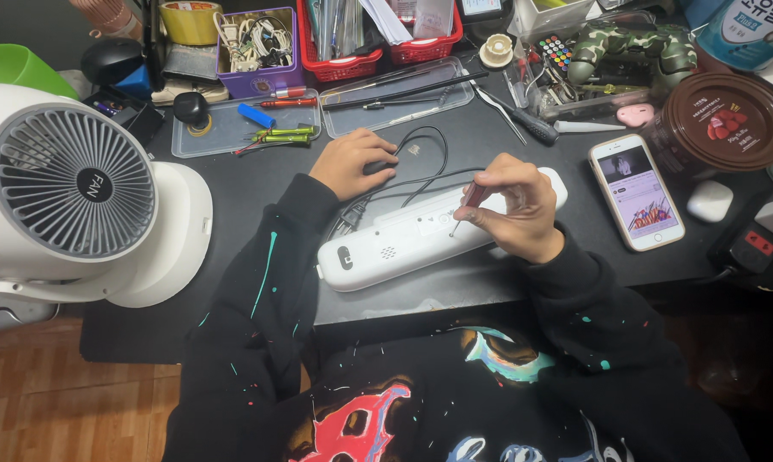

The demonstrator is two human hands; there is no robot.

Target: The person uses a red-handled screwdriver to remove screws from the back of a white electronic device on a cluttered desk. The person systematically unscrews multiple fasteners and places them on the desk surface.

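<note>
The bench (pixel 489 282) is a black surface crowded with tools, trays and small devices, with a wooden floor below its near edge.

The fingers (pixel 499 190) of the right hand (pixel 519 210) are closed together on the red handle of a small screwdriver (pixel 470 201). Its thin shaft slants down and left, and the tip meets the back of a long white plastic device (pixel 421 235) that lies flat across the middle of the bench, near the front edge. The left hand (pixel 352 162) rests palm down on the bench behind the device, its fingers curled over a dark object that cannot be identified; whether it grips that object cannot be told. A black cable (pixel 429 141) loops beside this hand and runs toward the left end of the device.

Risks, as judged from this position:
- The tip may slip out of the screw head, since the shaft is tilted and not upright. This would scratch the white casing.
- The device is not held by the left hand. Turning force may rotate or shift it.
- A loose screw may roll off the near edge to the floor.
- The phone (pixel 636 192) lies just right of the working hand and may be knocked.

A white fan (pixel 79 192) stands at the left.
</note>
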